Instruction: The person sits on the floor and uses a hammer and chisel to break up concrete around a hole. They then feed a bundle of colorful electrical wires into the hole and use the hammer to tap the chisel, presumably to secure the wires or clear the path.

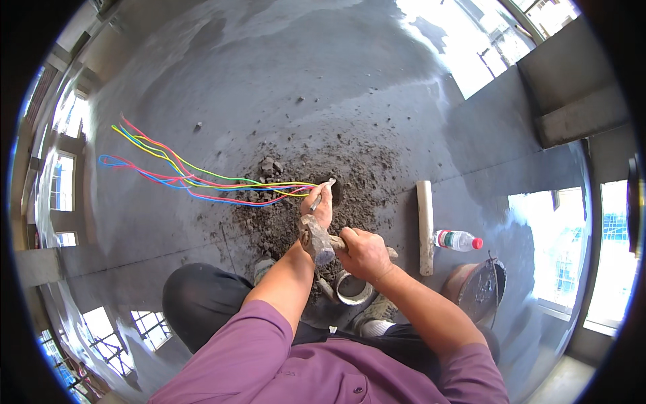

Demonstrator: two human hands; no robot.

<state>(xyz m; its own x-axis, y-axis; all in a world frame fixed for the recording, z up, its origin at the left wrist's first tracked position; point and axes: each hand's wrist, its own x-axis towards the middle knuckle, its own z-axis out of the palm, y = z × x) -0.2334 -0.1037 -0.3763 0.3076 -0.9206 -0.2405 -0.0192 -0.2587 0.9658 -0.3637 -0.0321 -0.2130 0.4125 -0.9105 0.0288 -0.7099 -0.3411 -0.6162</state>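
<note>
My left hand [322,209] is closed round a narrow metal chisel [315,203], at the edge of a dark hole [338,192] in the grey floor. My right hand [367,254] grips the wooden handle of a hammer. The worn hammer head [316,240] hangs over my left wrist, apart from the chisel. A bundle of red, blue, yellow and green wires [202,183] runs left from beside my left hand across the floor. Broken concrete and grit [367,165] lie all round the hole.
Between my feet lies a pale ring-shaped thing [353,289]. To the right are a pale length of pipe [424,229], a clear plastic bottle [459,240] with a red cap, and a dirty bucket [475,291]. A larger concrete lump [270,166] sits left of the hole.
</note>
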